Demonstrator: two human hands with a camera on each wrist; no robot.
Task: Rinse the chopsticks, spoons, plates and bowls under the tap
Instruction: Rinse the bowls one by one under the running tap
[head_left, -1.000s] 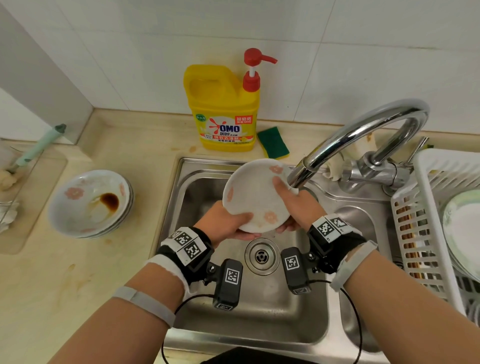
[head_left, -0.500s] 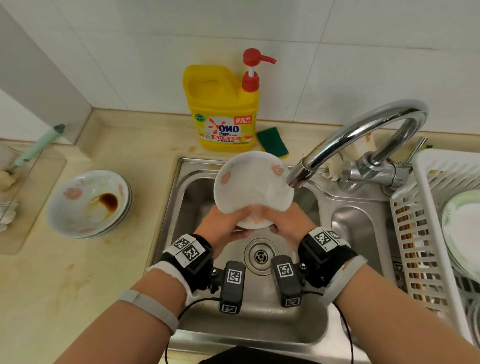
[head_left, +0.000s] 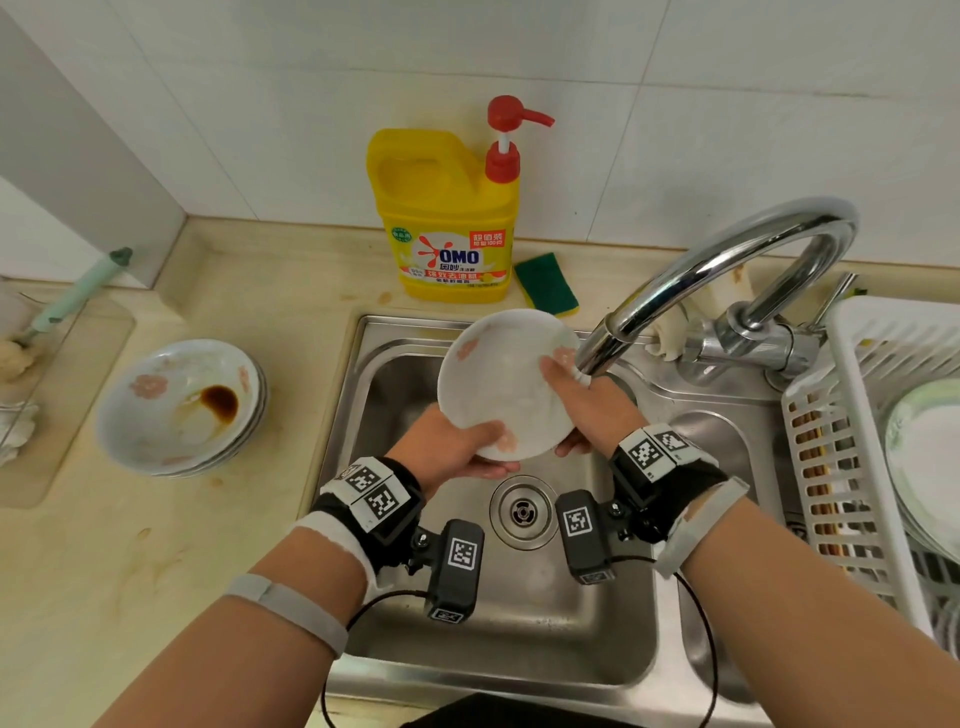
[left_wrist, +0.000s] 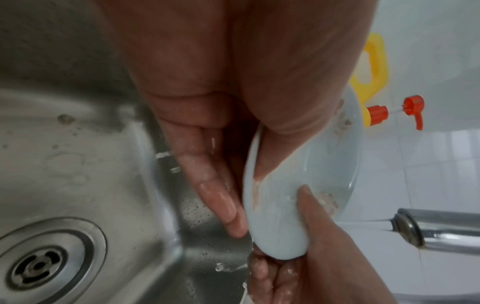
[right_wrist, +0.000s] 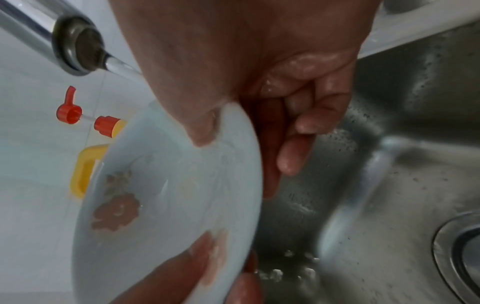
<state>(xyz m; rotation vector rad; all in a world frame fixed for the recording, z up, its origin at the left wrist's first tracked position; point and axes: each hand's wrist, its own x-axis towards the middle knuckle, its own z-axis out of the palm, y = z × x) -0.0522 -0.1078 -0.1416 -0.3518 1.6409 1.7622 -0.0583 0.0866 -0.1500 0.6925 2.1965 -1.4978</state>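
Both hands hold one small white plate tilted over the sink, its face turned toward the person. The left hand grips the plate's lower left edge, thumb curled over the front and fingers behind. The right hand grips the right edge the same way, thumb lying across the face and fingers behind the back. The plate carries faded pink flower marks near its rim and looks wet.

The curved metal tap ends just beside the plate's upper right edge, right above the right hand. In the right wrist view a thin stream of water leaves the spout and meets that hand at the thumb base. Droplets cover the sink wall, and the drain lies below the hands.

At the back edge of the counter, behind the sink, stands a yellow bottle of dish soap with a red pump, and a green sponge leans just beside it. On the counter's left part sits a stack of dirty bowls, the top one holding a brown sauce stain. At the right edge, a white plastic rack holds pale plates.
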